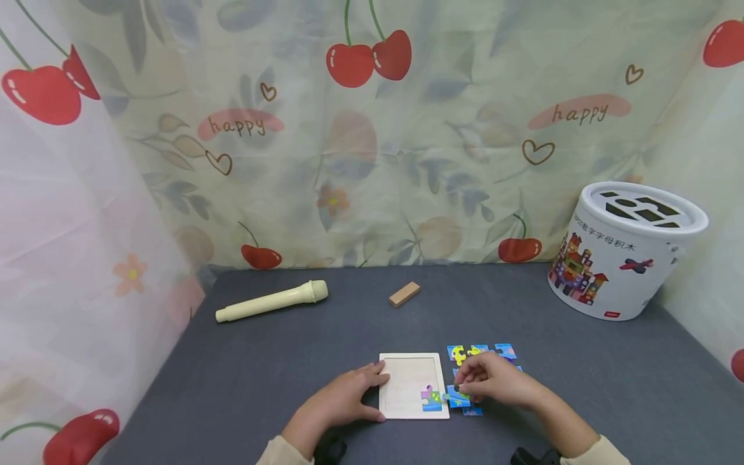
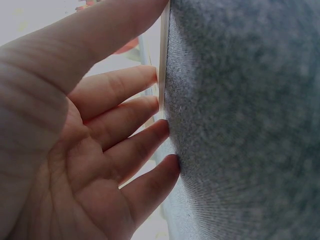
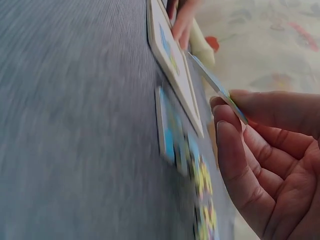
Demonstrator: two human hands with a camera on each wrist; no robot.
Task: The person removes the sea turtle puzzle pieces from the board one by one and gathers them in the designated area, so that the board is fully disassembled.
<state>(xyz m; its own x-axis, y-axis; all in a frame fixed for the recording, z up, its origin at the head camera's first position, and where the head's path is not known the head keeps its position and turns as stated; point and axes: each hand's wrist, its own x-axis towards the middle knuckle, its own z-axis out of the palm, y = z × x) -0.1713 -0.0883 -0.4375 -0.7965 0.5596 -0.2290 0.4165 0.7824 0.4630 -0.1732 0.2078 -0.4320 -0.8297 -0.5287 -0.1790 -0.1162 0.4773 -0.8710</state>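
A square wooden puzzle tray (image 1: 402, 381) lies on the dark table. One jigsaw piece (image 1: 431, 399), blue, green and pink, sits in its lower right corner. My left hand (image 1: 347, 396) rests at the tray's left side with spread fingers, the fingertips (image 2: 150, 102) touching the rim. Between thumb and fingers, my right hand (image 1: 498, 381) pinches a blue jigsaw piece (image 1: 457, 396) by the tray's right edge; the right wrist view has that thin piece (image 3: 212, 80) tilted, raised off the table. Several loose colorful pieces (image 1: 506, 351) lie right of the tray, partly hidden by my right hand.
Behind the tray lies a small wooden block (image 1: 404, 294). A cream toy microphone (image 1: 273, 303) is at the back left, and a white lidded bucket (image 1: 616, 258) with shape holes stands at the back right. A printed cloth (image 1: 372, 161) hangs behind the table.
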